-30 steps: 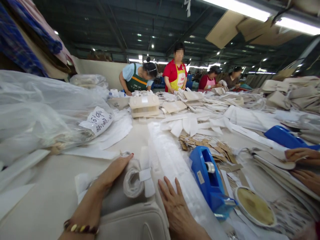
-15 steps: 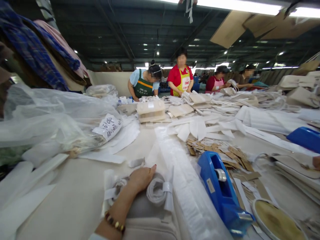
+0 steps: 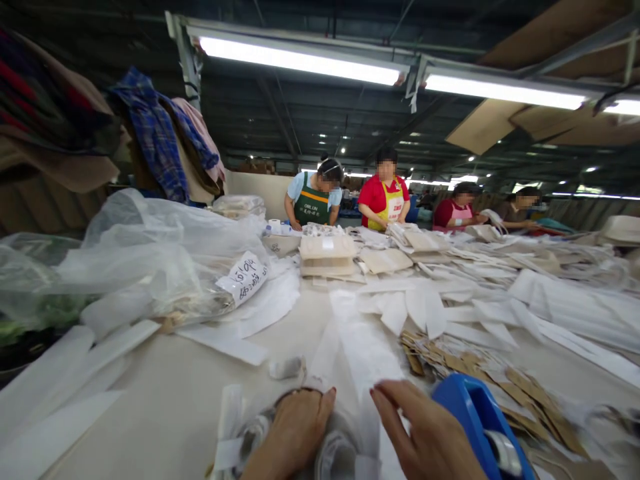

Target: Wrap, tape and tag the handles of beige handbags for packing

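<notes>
At the bottom centre my left hand (image 3: 295, 427) presses down between the two coiled straps of a beige bag, fingers curled over and their tips hidden. One coiled strap (image 3: 337, 453) shows to the right of that hand, partly wrapped in white paper; the other (image 3: 253, 437) is to the left. My right hand (image 3: 425, 433) is over the clear plastic sleeves (image 3: 363, 347), fingers stretched out and slightly blurred, holding nothing visible. Close beside it on the right stands the blue tape dispenser (image 3: 475, 407). Just beyond my left hand lies a small greyish-white piece (image 3: 287, 368).
To the left are a large plastic bag (image 3: 135, 247) with a handwritten label (image 3: 243, 279) and white sheets (image 3: 65, 413). Brown card strips (image 3: 480, 373) lie right, with beige bags (image 3: 327, 247) stacked farther back. Several co-workers stand or sit across the table.
My right hand has come into view from the right, over the plastic sleeves. The camera view has tilted up, so the table sits lower. My left hand stays at the coiled straps.
</notes>
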The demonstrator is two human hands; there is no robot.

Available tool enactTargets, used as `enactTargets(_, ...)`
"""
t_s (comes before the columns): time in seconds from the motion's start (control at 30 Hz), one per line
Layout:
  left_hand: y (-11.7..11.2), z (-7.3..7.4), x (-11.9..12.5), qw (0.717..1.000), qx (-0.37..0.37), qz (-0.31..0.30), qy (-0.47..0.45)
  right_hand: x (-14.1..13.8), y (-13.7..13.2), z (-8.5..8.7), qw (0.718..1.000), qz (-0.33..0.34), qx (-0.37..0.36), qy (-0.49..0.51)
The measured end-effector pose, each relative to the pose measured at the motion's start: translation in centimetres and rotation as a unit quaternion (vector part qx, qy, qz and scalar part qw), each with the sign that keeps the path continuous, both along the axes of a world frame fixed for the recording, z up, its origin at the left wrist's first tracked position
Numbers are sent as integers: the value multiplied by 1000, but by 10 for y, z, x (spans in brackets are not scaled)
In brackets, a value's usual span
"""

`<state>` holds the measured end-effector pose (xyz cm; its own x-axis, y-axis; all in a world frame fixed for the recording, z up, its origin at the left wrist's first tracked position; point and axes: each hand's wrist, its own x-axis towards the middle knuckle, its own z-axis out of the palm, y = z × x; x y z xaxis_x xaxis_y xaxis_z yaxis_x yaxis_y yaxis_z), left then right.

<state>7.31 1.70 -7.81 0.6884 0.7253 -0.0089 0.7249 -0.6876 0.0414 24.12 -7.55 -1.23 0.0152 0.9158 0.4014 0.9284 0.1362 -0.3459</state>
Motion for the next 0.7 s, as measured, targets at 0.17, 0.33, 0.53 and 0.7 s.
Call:
enactTargets(0.17, 16, -55, -6, 971, 216, -74, -70, -13, 130, -20, 981, -38, -190, -19)
enactTargets(0.33, 26, -85, 7, 980, 51, 33, -192, -24, 150, -64, 972, 11, -234, -31)
enactTargets(0.53, 24, -72, 22, 956, -63, 145, -249, -21, 142, -64, 932, 125, -335, 66)
enactTargets(0.7, 21, -41, 15, 957, -133, 150, -212, -13, 135, -40, 906, 159, -372, 124)
